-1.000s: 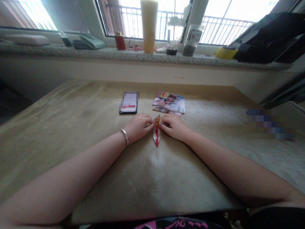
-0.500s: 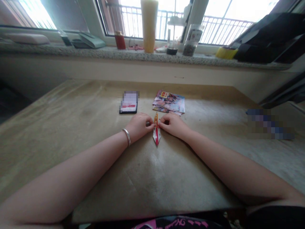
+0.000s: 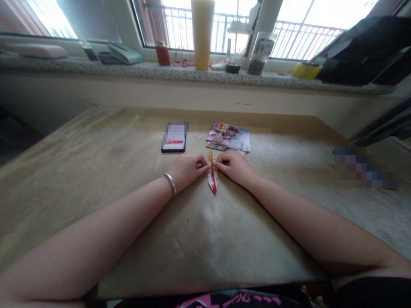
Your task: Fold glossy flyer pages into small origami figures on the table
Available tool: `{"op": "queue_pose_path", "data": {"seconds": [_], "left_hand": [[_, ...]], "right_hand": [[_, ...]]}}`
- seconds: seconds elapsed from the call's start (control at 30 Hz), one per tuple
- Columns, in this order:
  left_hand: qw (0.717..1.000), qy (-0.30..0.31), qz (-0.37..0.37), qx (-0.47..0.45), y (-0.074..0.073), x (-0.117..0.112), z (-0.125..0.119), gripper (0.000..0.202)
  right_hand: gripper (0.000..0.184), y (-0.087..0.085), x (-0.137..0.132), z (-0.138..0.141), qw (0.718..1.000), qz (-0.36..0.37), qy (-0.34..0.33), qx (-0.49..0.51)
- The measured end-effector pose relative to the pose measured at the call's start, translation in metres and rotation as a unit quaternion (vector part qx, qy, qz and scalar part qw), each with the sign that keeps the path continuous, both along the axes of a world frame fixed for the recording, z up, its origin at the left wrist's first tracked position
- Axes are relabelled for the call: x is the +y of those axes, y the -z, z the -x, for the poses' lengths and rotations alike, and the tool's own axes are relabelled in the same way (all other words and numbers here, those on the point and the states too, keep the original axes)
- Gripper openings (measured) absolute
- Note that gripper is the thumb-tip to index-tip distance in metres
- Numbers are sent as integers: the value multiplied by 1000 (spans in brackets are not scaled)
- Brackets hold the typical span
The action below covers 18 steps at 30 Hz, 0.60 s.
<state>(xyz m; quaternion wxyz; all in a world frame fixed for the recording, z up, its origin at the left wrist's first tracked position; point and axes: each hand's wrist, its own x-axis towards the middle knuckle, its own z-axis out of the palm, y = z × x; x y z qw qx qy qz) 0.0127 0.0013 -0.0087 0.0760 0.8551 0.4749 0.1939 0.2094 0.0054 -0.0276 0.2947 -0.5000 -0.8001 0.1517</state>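
Note:
Between my two hands is a narrow folded paper (image 3: pixel 212 179), white, red and orange, with its pointed end toward me. My left hand (image 3: pixel 189 167), with a silver bangle on the wrist, pinches its left edge between thumb and fingers. On the opposite edge my right hand (image 3: pixel 236 166) pinches it in the same way, fingers curled. The fingertips cover part of the paper's middle. Just beyond my hands lies a small stack of printed colour leaflets (image 3: pixel 228 136). A phone (image 3: pixel 174 139) with a lit, blurred screen lies past my left hand.
The pale table (image 3: pixel 135 239) reaches to the wall below the window. A blurred blue flat item (image 3: pixel 364 167) lies at the far right. On the granite sill (image 3: pixel 180 73) stand a tall yellow cylinder (image 3: pixel 202 38), a red jar (image 3: pixel 162 54) and a black bag (image 3: pixel 356 55).
The paper's pointed end has swung slightly to the right, and its orange far part looks narrower. Both hands keep their pinch and have barely moved.

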Motion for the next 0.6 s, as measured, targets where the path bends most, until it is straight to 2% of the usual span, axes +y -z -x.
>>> {"op": "queue_pose_path", "data": {"seconds": [0.1, 0.17, 0.3, 0.37, 0.6], "left_hand": [[1000, 14, 13, -15, 0, 1, 5, 15], [999, 38, 16, -25, 0, 3, 9, 24], [990, 139, -19, 12, 2, 10, 15, 23], [986, 165, -29, 7, 4, 13, 16, 23], [986, 161, -34, -40, 9, 15, 15, 20]], "right_hand": [[15, 0, 0, 0, 1000, 3, 2, 5], [15, 1, 0, 0, 1000, 1, 0, 5], [15, 1, 1, 0, 1000, -1, 6, 2], [15, 1, 1, 0, 1000, 1, 6, 5], [14, -3, -2, 1, 1000, 11, 28, 7]]}}
